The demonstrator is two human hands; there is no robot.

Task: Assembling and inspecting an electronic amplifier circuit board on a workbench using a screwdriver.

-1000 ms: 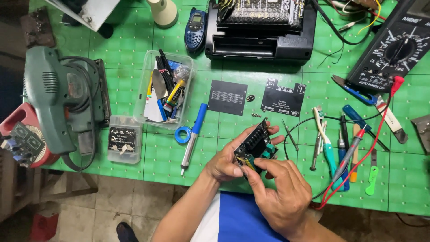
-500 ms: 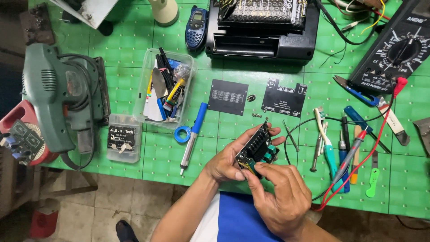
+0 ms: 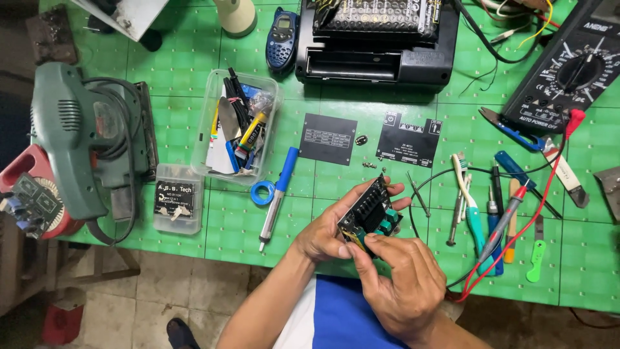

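head cam, top-down, close over green workbench (image 3: 194,64)

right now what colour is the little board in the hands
Mostly black with green blocks, the board shows best in the head view.

A green gridded tabletop (image 3: 181,77) carries a green power sander (image 3: 71,139), clear plastic tool tray (image 3: 236,126), two black plates (image 3: 328,139) and a black multimeter (image 3: 571,68).

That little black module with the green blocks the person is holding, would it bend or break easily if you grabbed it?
The black module looks stiff: a finned heatsink sits on a flat board, so it probably won't flex. It seems light, since the left hand props it on fingertips while the right hand pinches one corner. Its exposed parts and green terminals are likely delicate, so edges seem the safer grip.
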